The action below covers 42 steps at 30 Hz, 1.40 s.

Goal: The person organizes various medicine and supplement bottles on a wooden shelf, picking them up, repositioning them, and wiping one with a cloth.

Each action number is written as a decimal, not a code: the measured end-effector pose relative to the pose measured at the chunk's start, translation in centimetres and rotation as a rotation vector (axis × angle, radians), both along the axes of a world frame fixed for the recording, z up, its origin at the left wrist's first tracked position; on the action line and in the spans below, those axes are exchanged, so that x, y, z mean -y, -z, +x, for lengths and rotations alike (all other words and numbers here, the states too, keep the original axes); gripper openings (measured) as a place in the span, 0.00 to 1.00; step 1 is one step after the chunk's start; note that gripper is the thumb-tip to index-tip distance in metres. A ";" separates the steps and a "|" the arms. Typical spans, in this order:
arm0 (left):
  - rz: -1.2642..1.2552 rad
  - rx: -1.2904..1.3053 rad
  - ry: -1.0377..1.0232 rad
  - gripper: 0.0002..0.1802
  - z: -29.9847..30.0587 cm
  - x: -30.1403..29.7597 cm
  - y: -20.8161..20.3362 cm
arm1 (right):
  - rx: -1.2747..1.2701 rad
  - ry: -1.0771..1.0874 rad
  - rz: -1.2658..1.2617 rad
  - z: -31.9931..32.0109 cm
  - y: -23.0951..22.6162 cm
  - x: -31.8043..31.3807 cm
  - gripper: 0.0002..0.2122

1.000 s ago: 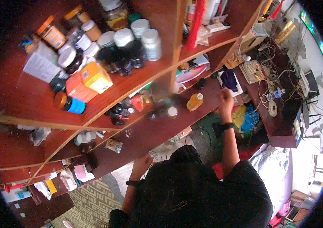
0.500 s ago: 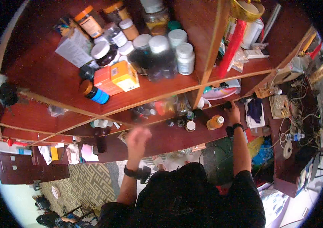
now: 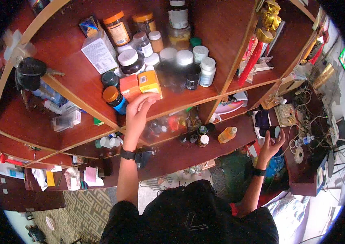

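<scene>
My left hand (image 3: pixel 138 112) is raised to the front edge of the upper shelf, just in front of a red-orange box (image 3: pixel 129 87) and a yellow box (image 3: pixel 149 83). Its fingers are stretched out and nothing shows in them; whether they touch the boxes I cannot tell. A jar with an orange lid and blue label (image 3: pixel 115 99) stands left of that hand. Over on the right, my right hand (image 3: pixel 270 148) has its fingers round a small dark jar (image 3: pixel 269 131), tilted on its side above the desk.
Several supplement bottles crowd the upper shelf, among them a white bottle (image 3: pixel 207 72) and a dark cup (image 3: pixel 192 77). An orange bottle (image 3: pixel 227 134) and a white-lidded jar (image 3: pixel 203 140) stand on the desk below. Tangled cables (image 3: pixel 308 97) lie at the right.
My left hand has risen from above the desk to the boxes on the shelf. My right hand has moved right, and the dark jar now shows in it. The view has shifted.
</scene>
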<state>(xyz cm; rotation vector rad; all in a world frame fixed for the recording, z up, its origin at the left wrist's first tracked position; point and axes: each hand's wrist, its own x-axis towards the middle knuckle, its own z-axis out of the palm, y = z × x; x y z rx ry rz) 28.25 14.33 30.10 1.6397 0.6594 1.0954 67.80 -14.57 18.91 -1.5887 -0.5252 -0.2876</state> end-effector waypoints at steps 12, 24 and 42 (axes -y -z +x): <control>0.056 -0.032 0.040 0.18 0.0 -0.9 1.8 | 0.230 -0.700 -0.026 -19.0 -12.3 -15.8 0.30; 0.095 0.008 0.036 0.16 -0.2 -0.6 1.8 | 0.441 -0.530 -0.207 -22.6 -12.4 -22.3 0.25; 1.039 -0.341 -0.358 0.14 1.6 -0.2 -6.0 | 0.465 -0.857 -0.113 -18.7 -9.9 -23.9 0.08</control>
